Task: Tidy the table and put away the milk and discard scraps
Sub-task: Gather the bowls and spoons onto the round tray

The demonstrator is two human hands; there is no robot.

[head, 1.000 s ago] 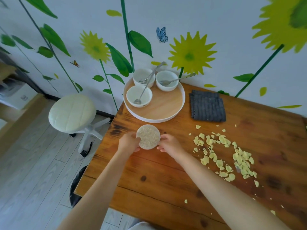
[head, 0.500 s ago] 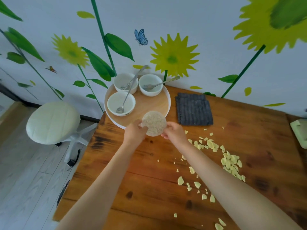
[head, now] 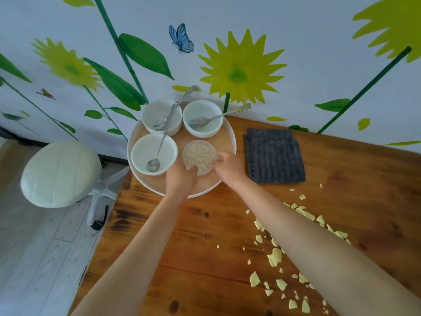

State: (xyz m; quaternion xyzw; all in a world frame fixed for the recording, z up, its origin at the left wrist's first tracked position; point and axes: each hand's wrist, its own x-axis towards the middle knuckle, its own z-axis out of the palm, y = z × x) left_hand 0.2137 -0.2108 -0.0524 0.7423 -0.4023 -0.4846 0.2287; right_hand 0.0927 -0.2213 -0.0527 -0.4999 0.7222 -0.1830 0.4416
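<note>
A small clear bowl of pale grains (head: 199, 157) is over the round wooden tray (head: 224, 179), and both my hands hold it. My left hand (head: 181, 180) grips its near rim and my right hand (head: 229, 166) pinches its right side. Three white bowls stand on the tray, each with a metal spoon: front left (head: 145, 151), back left (head: 159, 115) and back right (head: 202, 117). Pale yellow scraps (head: 276, 256) lie scattered over the wooden table (head: 205, 258) to the right, partly hidden by my right forearm. No milk is in view.
A folded dark grey cloth (head: 274, 158) lies right of the tray. A white round stool (head: 60, 174) stands on the floor beside the table's left edge. The wall with painted sunflowers runs directly behind the tray.
Both hands have carried the grain bowl away from me, from the bare table in front of the tray onto the tray's front right part. The view has shifted along with it.
</note>
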